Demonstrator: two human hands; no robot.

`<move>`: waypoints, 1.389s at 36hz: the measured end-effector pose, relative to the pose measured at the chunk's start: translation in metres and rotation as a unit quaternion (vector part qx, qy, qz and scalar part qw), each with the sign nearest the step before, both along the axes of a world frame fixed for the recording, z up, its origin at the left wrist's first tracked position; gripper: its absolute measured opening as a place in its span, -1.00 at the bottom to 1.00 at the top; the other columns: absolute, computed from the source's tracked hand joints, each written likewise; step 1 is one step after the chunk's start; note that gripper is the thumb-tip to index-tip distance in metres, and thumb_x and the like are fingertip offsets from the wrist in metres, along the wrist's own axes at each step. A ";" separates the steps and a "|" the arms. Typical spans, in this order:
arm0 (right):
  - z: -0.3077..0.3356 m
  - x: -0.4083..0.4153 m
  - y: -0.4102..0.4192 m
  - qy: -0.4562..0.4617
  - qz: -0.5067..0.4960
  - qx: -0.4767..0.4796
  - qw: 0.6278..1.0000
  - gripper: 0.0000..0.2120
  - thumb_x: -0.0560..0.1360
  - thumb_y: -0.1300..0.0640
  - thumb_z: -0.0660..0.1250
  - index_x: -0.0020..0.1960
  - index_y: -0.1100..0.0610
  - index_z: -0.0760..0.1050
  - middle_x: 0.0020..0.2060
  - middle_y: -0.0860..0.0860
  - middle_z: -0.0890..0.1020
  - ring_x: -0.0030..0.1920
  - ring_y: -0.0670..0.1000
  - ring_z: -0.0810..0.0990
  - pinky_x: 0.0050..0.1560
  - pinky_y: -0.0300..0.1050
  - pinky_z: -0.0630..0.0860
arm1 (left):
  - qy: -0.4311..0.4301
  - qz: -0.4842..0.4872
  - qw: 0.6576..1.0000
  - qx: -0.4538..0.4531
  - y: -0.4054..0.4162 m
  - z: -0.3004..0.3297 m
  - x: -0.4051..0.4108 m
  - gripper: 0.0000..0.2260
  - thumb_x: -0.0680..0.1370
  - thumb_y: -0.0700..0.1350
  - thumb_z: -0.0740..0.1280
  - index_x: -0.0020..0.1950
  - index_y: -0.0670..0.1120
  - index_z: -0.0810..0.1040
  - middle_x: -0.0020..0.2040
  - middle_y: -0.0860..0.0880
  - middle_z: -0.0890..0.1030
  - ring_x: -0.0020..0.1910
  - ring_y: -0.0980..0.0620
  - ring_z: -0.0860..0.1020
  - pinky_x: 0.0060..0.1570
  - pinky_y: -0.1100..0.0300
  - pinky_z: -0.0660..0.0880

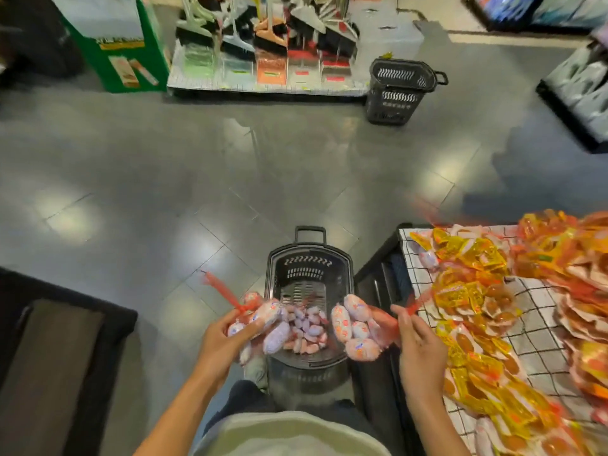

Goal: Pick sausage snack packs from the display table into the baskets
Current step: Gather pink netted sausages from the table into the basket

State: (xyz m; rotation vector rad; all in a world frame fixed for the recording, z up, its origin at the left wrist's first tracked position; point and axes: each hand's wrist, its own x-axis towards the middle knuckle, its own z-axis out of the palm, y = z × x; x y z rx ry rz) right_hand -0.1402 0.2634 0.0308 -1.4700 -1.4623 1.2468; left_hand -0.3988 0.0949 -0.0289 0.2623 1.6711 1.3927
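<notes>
A black shopping basket [342, 271] stands on the floor in front of me with several pink sausage packs [307, 330] lying in its bottom. My left hand [220, 343] grips a red-netted sausage pack [266, 320] at the basket's left rim. My right hand [418, 350] holds another netted sausage pack [353, 327] over the basket's right rim. The display table [533, 337] with a checked cloth is at the right, heaped with yellow and orange snack packs [473, 291].
A second black basket [399, 90] stands on the floor farther away, beside a low display of brooms and dustpans [263, 44]. A green stand [121, 47] is at the far left, a dark platform [65, 340] at my left. Grey tiled floor lies between.
</notes>
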 end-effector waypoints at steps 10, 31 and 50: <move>-0.048 -0.051 0.009 -0.079 -0.030 -0.063 0.994 -0.80 0.65 0.08 0.29 -0.02 -0.12 0.66 -0.17 -0.31 0.71 -0.07 -0.31 0.65 -0.13 -0.45 0.52 | -0.029 0.029 0.997 -0.066 0.006 -0.045 -0.049 -0.59 0.38 -0.05 0.58 0.22 -0.01 0.69 0.07 0.03 0.74 0.06 0.01 0.70 -0.06 0.25 0.63; -0.414 -0.101 0.103 -0.154 -0.063 -0.284 0.944 -0.82 0.64 0.03 0.30 0.03 -0.03 0.69 -0.27 -0.31 0.71 -0.17 -0.38 0.64 -0.01 -0.17 0.59 | -0.113 0.053 0.973 -0.194 0.147 -0.367 0.010 -0.60 0.37 0.12 0.59 0.20 0.17 0.69 0.06 0.03 0.75 0.03 -0.01 0.71 0.09 -0.06 0.63; -0.718 -0.160 0.163 -0.098 -0.129 -0.144 0.976 -0.81 0.65 0.24 0.27 -0.03 0.25 0.64 -0.29 0.01 0.61 -0.33 -0.24 0.50 -0.26 -0.46 0.39 | -0.088 0.084 0.974 -0.191 0.277 -0.651 -0.015 -0.59 0.39 0.08 0.54 0.22 0.05 0.67 0.10 -0.01 0.73 0.07 0.01 0.67 0.30 -0.07 0.51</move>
